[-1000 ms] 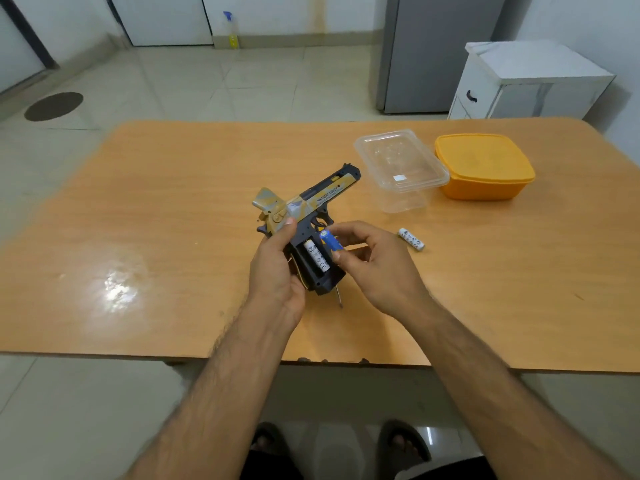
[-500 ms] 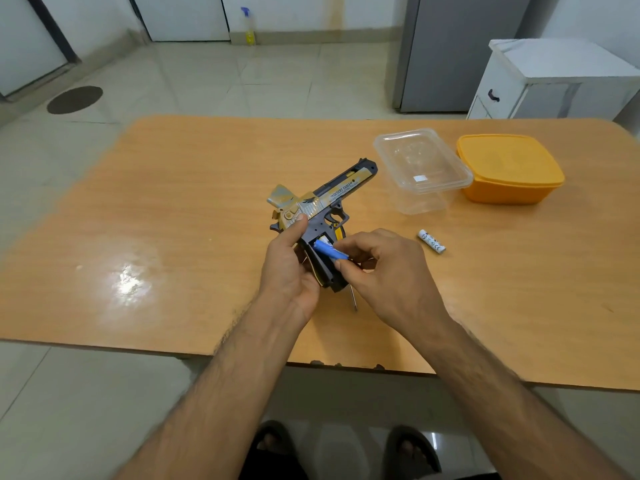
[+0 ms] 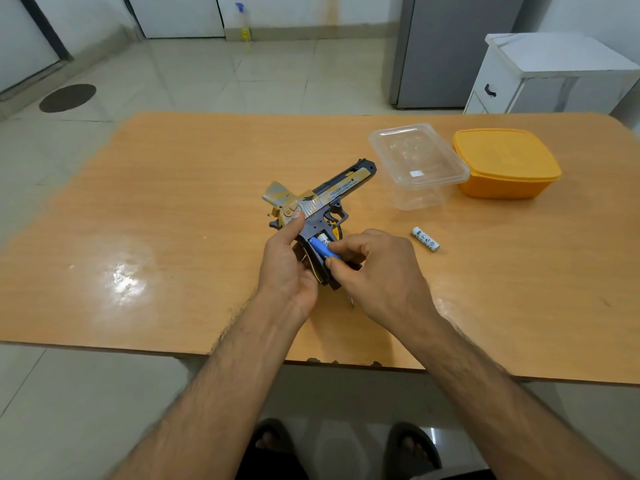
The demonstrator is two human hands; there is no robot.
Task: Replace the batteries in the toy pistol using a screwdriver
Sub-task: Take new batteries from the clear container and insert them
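- Wooden table (image 3: 173, 209), rounded corners; near edge just behind both forearms, chipped spots on that edge below the work area.
- Broad bare stretch of tabletop left of the hands, with a glare patch; open room also on the right, between the hands and the right edge.
- Toy pistol (image 3: 325, 199) at table centre, muzzle aimed up and right toward the clear tub, grip end toward the person, battery bay open.
- Left hand (image 3: 287, 268) wrapped around the back of the grip, thumb pressed on the yellow rear of the frame.
- Right hand (image 3: 377, 271) pinching a blue battery (image 3: 323, 250) at its near end, laid slantwise over the open bay; a white cell visible in the bay just beside it.
- Loose white battery (image 3: 425, 239) lying flat on the table, right of the hands, apart from both.
- Thin metal tip of a screwdriver (image 3: 352, 301) showing below the right hand; the rest hidden.
- Against half a second ago: blue battery lower and more in line with the bay, far end now at the bay's upper part; both grips unchanged; loose white battery unmoved.
- Clear plastic tub (image 3: 417, 164), lidded, right of the muzzle; contents not discernible apart from a small white label.
- Orange tub (image 3: 505, 164), lid on, touching or just beside the clear tub; contents hidden.
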